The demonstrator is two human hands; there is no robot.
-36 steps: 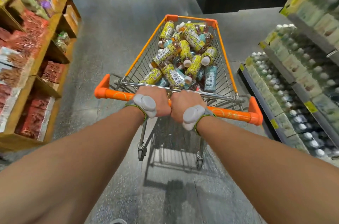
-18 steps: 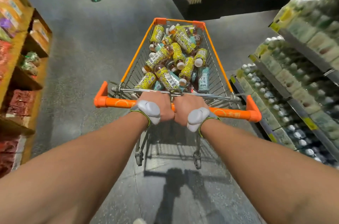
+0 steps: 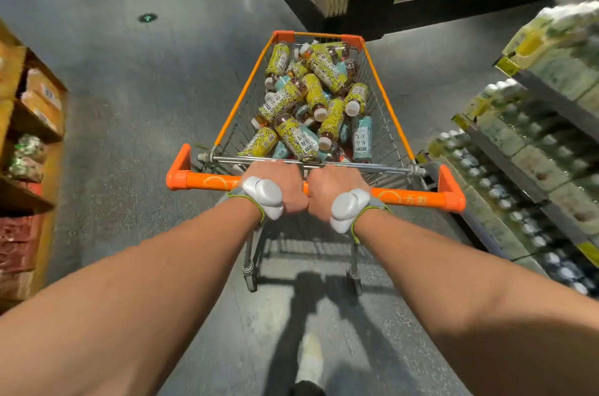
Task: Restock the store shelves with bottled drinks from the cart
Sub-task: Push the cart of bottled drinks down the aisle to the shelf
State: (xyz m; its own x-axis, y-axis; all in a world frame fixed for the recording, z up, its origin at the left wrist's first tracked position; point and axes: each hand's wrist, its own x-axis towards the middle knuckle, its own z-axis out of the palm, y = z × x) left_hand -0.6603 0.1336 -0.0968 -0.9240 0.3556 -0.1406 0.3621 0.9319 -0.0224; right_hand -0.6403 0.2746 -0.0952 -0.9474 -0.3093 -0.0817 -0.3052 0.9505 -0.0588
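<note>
Wooden shelves (image 3: pixel 53 175): at the far left edge, holding bagged and boxed goods (image 3: pixel 27 155); blurred, labels unreadable.
Floor (image 3: pixel 146 103): grey speckled, with a small round green mark well off to the upper left of the cart.
Cart (image 3: pixel 240 97): wire basket with orange rim, standing in the aisle between the wooden shelves and the drink shelves, its far end pointing away from the person.
Handle (image 3: pixel 207 181): orange bar across the near end of the cart.
Left hand (image 3: pixel 282 183): fingers curled over the handle near its middle, gripping it; a grey-white device (image 3: pixel 264 196) is strapped at the wrist.
Bottles (image 3: pixel 311 103): piled loose in the cart, lying at all angles, most with yellow labels, a few with pale blue, white caps showing.
Shoe (image 3: pixel 311 360): light-coloured, on the floor below the cart, blurred.
Right hand (image 3: pixel 334 191): wrapped round the handle, touching the left hand; a matching device (image 3: pixel 346 209) sits at its wrist.
Dark display unit (image 3: pixel 372 6): beyond the cart's far end, stocked with pale packets.
Drink shelves (image 3: pixel 505 165): just beside the cart's right side, tiers filled with rows of white-capped shelf bottles (image 3: pixel 496 188).
</note>
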